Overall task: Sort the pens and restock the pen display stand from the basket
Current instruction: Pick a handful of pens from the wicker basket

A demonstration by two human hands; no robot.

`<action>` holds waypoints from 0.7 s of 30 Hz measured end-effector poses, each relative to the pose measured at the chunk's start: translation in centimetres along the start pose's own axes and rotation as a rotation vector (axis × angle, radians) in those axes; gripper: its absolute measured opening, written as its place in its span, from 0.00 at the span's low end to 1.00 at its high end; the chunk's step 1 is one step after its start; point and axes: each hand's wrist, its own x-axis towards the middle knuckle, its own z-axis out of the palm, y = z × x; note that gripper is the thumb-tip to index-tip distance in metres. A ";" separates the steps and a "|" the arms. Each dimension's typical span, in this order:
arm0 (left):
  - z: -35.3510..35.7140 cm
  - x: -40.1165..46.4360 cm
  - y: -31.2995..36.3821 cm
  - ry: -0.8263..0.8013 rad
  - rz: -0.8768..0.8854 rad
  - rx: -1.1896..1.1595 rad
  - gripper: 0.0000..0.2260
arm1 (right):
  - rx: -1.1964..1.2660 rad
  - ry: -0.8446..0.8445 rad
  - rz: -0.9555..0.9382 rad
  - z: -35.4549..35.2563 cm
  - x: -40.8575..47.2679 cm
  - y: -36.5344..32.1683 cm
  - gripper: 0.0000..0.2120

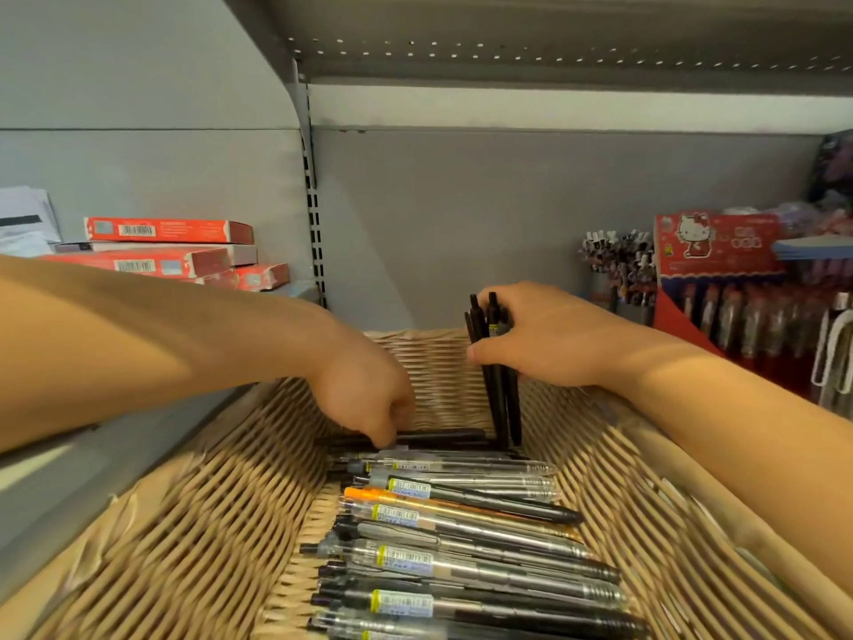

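Left hand [369,399] is down at the far end of the basket [184,501], fingers curled, pinching a black pen [438,437] that lies flat, long axis running 9-to-3. Right hand [544,334] grips a bundle of black pens [501,390] upright, tips down, just at 3 o'clock of the left. Flat pen must swing a quarter-turn to join it. Remaining pens [461,533] lie crosswise toward 6.
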 end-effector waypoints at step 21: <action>-1.9 -0.6 -0.1 0.594 0.151 -0.820 0.03 | 0.062 -0.051 -0.003 -0.2 -0.5 -0.2 0.05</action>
